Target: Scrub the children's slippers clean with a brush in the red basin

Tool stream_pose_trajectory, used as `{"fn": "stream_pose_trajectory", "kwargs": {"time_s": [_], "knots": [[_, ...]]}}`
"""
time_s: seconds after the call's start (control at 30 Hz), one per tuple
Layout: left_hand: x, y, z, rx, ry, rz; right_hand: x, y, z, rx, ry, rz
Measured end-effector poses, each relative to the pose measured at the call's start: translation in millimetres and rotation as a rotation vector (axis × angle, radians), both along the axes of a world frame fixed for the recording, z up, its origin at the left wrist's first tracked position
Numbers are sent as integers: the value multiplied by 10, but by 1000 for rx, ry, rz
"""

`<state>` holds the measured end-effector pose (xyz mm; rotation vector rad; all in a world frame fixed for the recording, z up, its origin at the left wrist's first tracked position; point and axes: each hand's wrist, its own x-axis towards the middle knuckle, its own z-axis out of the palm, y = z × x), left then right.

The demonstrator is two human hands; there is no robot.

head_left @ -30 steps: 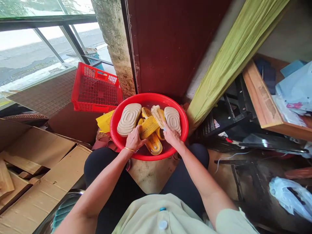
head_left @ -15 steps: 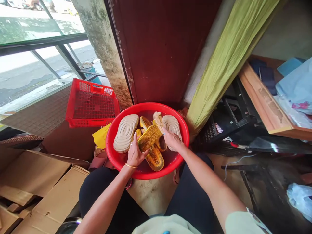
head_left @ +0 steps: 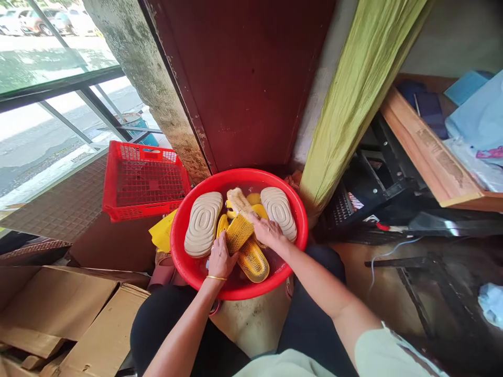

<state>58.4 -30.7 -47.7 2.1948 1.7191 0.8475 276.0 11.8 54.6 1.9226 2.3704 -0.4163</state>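
A red basin point(head_left: 181, 264) with water in it stands between my knees. My left hand point(head_left: 220, 256) grips a yellow slipper point(head_left: 239, 233) by its near end, tilted over the basin. My right hand point(head_left: 267, 231) is closed around a scrub brush point(head_left: 239, 201) with pale bristles, its head lying over the slipper's far end. Below the held slipper rests another yellow slipper point(head_left: 254, 262), its ridged footbed facing up. Pale slippers with ringed soles upward lie at either side, one on the left point(head_left: 203, 224) and one on the right point(head_left: 279, 212). More yellow pieces lie partly hidden behind the brush.
A red plastic crate point(head_left: 145, 180) sits left of the basin, with a yellow cloth or bag point(head_left: 162, 233) nearby. Cardboard boxes point(head_left: 58, 303) fill the lower left. A dark red door point(head_left: 251, 78) is ahead; a green curtain point(head_left: 338, 115) and a wooden drawer point(head_left: 432, 146) are right.
The brush has moved left and toward me, from beside the yellow slipper to over its far end. The held slipper has shifted slightly. The whole view has tilted a little.
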Motion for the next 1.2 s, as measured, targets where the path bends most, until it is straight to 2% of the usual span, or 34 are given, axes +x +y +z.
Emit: {"fn": "stream_pose_trajectory", "kwargs": {"time_s": [0.1, 0.17, 0.33, 0.37, 0.53, 0.67, 0.87, 1.07, 1.2], "knots": [[15, -5, 48, -72, 35, 38, 185, 162, 8, -21, 31, -103], [12, -13, 70, -121, 52, 70, 187, 109, -20, -5, 44, -91], [20, -39, 113, -164, 84, 78, -69, -221, -146, 25, 41, 194], [28, -44, 122, -161, 92, 77, -87, -231, -162, 18, 38, 205], [65, -62, 118, -136, 140, 65, 155, 48, -205, -2, 116, -83], [42, -55, 31, -139, 137, 33, 296, 188, -301, 4, 292, -129], [-82, 8, -79, -131, -11, -52, 220, 333, -448, 115, 584, -296], [-129, 41, -88, -198, -57, -38, 257, 473, -503, -7, 826, -319], [-82, 6, -38, -204, 14, -28, 224, 497, -532, -59, 803, -365]]}}
